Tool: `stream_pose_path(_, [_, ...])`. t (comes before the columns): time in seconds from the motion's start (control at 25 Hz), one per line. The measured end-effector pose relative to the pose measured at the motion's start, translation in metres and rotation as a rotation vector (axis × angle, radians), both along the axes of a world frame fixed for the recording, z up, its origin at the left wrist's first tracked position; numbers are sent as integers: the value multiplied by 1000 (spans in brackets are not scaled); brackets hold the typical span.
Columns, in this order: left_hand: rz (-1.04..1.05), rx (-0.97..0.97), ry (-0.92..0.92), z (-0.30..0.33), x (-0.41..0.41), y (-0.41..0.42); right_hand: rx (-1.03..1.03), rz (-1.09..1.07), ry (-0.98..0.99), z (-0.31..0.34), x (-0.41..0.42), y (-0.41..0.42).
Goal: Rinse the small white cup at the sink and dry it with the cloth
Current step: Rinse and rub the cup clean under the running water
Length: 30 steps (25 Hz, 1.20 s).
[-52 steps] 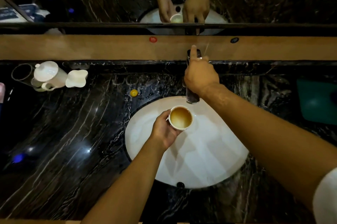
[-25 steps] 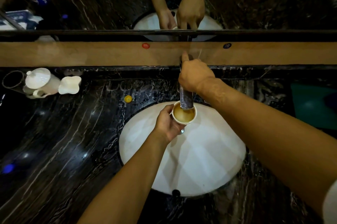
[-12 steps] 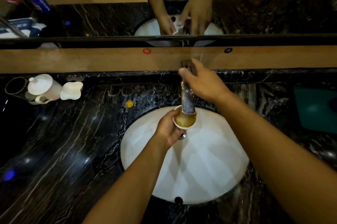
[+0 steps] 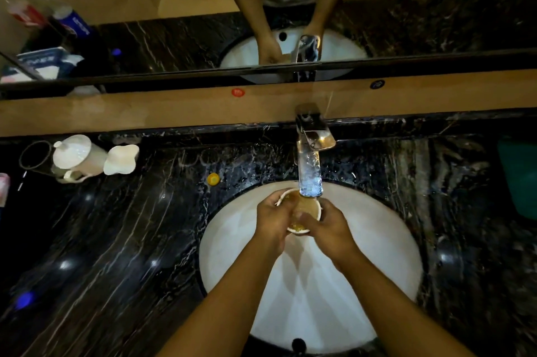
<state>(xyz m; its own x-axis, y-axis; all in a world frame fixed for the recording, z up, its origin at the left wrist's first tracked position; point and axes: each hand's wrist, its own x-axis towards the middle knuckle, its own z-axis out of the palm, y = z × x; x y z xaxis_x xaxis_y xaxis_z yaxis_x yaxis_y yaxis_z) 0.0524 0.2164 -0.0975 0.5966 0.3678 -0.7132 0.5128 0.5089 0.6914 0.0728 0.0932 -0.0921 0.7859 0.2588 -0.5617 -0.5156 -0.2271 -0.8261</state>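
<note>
The small white cup (image 4: 302, 213) sits over the back part of the white sink basin (image 4: 377, 255), directly under the chrome faucet (image 4: 310, 170), with brownish liquid inside. The left hand (image 4: 273, 221) wraps its fingers around the cup's left wall. The right hand (image 4: 328, 226) closes on the right side, and its thumb seems to reach over the rim into the bowl, though the blur keeps this uncertain. So both hands hold the cup between them.

It looks like glazed ceramic: stiff, light for two hands, breakable if it drops onto the hard basin or the black marble counter (image 4: 116, 255). Wet glaze will likely be slippery, so a grip around the wall with fingers spread, rather than a pinch on the rim, seems the safer hold.

Half a second ago the right hand was up at the faucet lever, and only the left hand carried the cup. Now the right hand has come down to join it and the faucet stands free. A teal item (image 4: 520, 179), possibly the cloth, lies at the counter's right edge; a white lidded pot (image 4: 78, 157) stands near the back left corner.
</note>
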Motion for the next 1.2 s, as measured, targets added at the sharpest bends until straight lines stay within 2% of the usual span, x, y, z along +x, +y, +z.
stream_pose_path(0.12, [-52,76,-32,0,-2,-5,-178,-22,-64,-6,10,8])
stream_pose_path(0.24, [-146,116,-35,3,-3,-6,-240,5,-61,-1,18,6])
stream_pose_path(0.32, [-158,195,-42,5,-4,-5,-137,46,-22,-1,19,3])
stream_pose_path(0.4, [-118,278,-44,6,-2,-3,61,73,47,2,14,2])
stream_pose_path(0.48, [-78,304,-20,5,2,-4,119,54,81,0,7,3])
stream_pose_path(0.64, [-127,293,-25,4,0,-11,-164,-27,-29,-15,10,4])
stream_pose_path(0.76, [-174,285,-44,3,-7,-12,-253,15,-29,-16,15,4])
stream_pose_path(0.84, [-184,328,-33,2,-9,-11,-208,67,-19,-9,14,4])
stream_pose_path(0.96, [-147,368,7,0,-4,-6,61,33,105,0,8,7])
stream_pose_path(1.04, [-115,356,40,2,0,-5,126,-7,168,-2,5,5])
stream_pose_path(1.12, [-102,344,53,3,1,-4,38,-13,130,-5,4,2])
stream_pose_path(1.2, [-145,311,35,5,-4,-2,-202,59,-29,-6,8,-4])
